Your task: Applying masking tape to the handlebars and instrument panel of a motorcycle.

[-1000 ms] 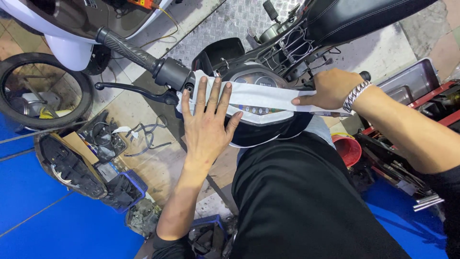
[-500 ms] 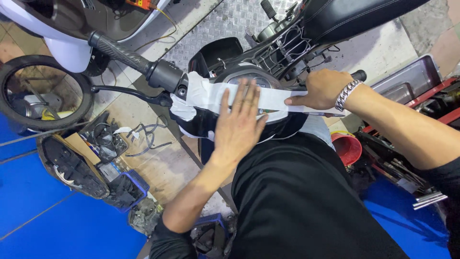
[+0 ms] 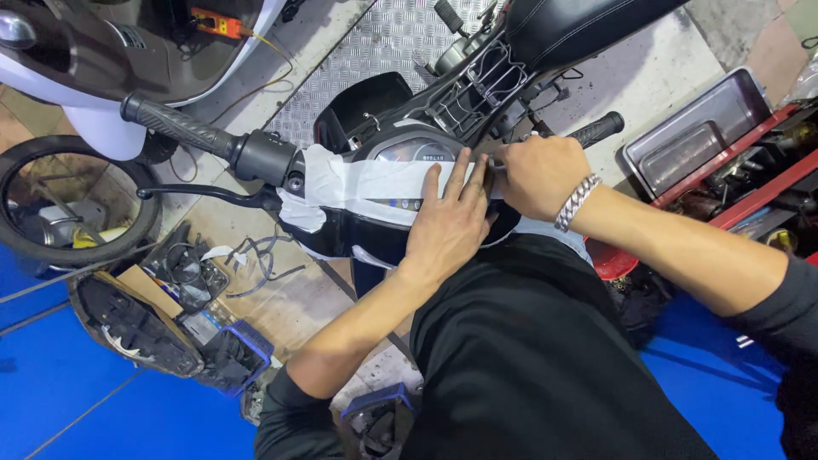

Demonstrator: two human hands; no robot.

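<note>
I look down on a scooter's handlebar unit [image 3: 358, 230], black with a white film strip [image 3: 366, 181] laid across its top over the instrument dial [image 3: 415, 150]. My left hand [image 3: 447, 226] lies flat on the strip, fingers together, pressing its right part. My right hand [image 3: 535, 175], a metal bracelet on the wrist, is closed and pinches the strip's right end near the right grip [image 3: 596, 129]. The left grip [image 3: 179, 128] and brake lever [image 3: 204, 194] stick out to the left.
A tyre [image 3: 60, 204] lies at the left above a black body panel [image 3: 128, 328] and loose cables. A second, white scooter [image 3: 102, 60] stands at the top left. A metal tray [image 3: 699, 136] and a red tool cart [image 3: 767, 192] stand at the right. Blue floor surrounds me.
My left hand has slid to the right along the white strip, from its left part to beside my right hand. The right hand has stayed at the strip's right end.
</note>
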